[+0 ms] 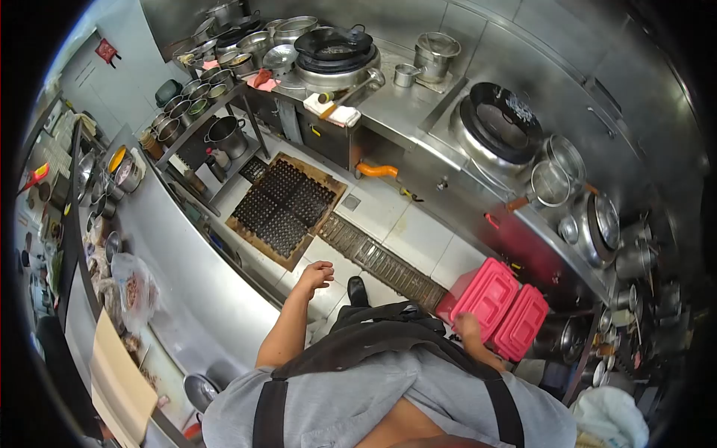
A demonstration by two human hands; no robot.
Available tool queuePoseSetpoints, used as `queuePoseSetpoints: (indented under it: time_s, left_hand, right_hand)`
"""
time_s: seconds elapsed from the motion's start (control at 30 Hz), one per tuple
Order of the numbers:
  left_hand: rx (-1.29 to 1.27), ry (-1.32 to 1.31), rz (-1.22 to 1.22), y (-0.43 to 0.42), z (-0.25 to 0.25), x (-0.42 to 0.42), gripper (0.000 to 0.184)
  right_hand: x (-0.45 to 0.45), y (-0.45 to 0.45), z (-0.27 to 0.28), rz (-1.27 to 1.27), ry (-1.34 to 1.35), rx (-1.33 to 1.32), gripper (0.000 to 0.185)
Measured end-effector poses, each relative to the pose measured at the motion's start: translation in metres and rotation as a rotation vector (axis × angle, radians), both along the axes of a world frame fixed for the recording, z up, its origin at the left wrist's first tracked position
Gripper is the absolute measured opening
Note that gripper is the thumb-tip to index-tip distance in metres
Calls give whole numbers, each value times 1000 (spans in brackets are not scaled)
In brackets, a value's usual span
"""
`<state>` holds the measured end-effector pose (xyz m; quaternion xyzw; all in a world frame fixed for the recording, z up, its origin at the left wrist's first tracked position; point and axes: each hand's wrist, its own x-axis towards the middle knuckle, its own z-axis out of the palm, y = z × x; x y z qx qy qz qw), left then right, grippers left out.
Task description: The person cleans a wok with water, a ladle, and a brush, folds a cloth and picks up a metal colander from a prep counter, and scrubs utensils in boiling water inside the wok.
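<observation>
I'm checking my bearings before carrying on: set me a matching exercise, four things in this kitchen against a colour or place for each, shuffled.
1. Floor mat
2. Lidded tubs
3. Clear plastic bag
4. Curved pipe

A. Orange, in front of the cooking counter
B. Red, by the right hand
C. Black, full of holes
D. On the left worktop

Pairs: 1-C, 2-B, 3-D, 4-A

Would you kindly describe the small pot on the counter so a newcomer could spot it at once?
Find the long steel counter against the wall, and look between the left wok and the right wok. There stands a tall pot topped with a strainer; the small pot is just left of it, shorter and with no strainer on top.
</observation>
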<state>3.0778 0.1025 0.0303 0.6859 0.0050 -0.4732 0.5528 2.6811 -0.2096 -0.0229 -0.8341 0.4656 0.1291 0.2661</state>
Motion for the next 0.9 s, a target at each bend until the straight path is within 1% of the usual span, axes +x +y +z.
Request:
queuePoseSetpoints:
  time_s: [0.03, 0.07, 0.13, 0.17, 0.23, 0.3, 0.37, 0.4, 0.47, 0.5, 0.53, 0.57, 0.6, 0.63, 0.67, 0.7, 0.73, 0.77, 0.8, 0.83, 0.87, 0.9]
  left_hand:
    - [36, 11, -1, -9, -1, 19, 35]
    - [76, 22, -8, -17, -3, 37, 36]
    - [36, 21, -3, -41, -8, 75, 35]
    - [5, 19, 5, -52, -10, 91, 34]
    - [71, 17, 6, -81, 10, 120, 35]
    - [-86, -72, -16, -111, 22, 153, 36]
    - [-100, -120, -35, -140, 42, 190, 37]
    - [-123, -165, -51, -150, 47, 207, 38]
    - [-110, -221, -40, -162, 31, 249, 37]
    - [-110, -276, -26, -166, 21, 273, 36]
    - [17, -410, -34, -165, 14, 291, 35]
    - [147, -532, -69, -155, -14, 311, 35]
    - [282, -649, -104, -139, -43, 329, 35]
    - [463, -709, -161, -120, -57, 335, 39]
    - [707, -745, -386, -87, -95, 342, 39]
    - [946, -948, -1049, -29, -184, 356, 37]
    - [937, -223, -487, 2, -171, 339, 23]
    - [935, -422, -554, 42, -220, 316, 39]
    - [1006, -177, -347, 53, -172, 293, 36]
    - [923, -344, -574, 78, -163, 270, 30]
    - [1098, 226, -411, 91, -188, 256, 25]
    - [1044, 327, -216, 98, -165, 227, 25]
  right_hand:
    - [18, 5, -1, -16, 0, 86, 20]
    - [33, 5, -3, -17, 7, 86, 20]
    - [81, 2, 34, 299, -156, -104, 19]
    - [98, -14, 37, 298, -145, -100, 19]
    - [127, -44, 30, 344, -52, -107, 18]
    - [157, -79, 21, 124, -113, -100, 18]
    - [189, -108, 30, 169, -120, -233, 19]
    - [200, -123, 21, 168, -123, -222, 19]
    - [233, -155, -5, 168, -14, -250, 20]
    - [257, -165, -12, 182, -27, -242, 20]
    - [282, -172, -20, 171, -15, -191, 20]
    - [304, -179, -25, 164, 3, -136, 21]
    - [326, -187, -50, 150, -83, -97, 21]
    - [352, -193, -48, 175, -88, -83, 21]
    - [383, -196, -48, 277, -98, -66, 21]
    - [419, -192, -42, 377, -109, -48, 21]
    - [457, -189, -39, 286, -151, 41, 20]
    - [498, -188, -30, 301, -162, 50, 20]
    - [534, -188, -18, 396, -241, 46, 20]
    - [566, -190, -8, 492, -310, 45, 20]
    - [599, -193, -1, 537, -334, 35, 20]
    - [633, -195, 3, 585, -356, 28, 20]
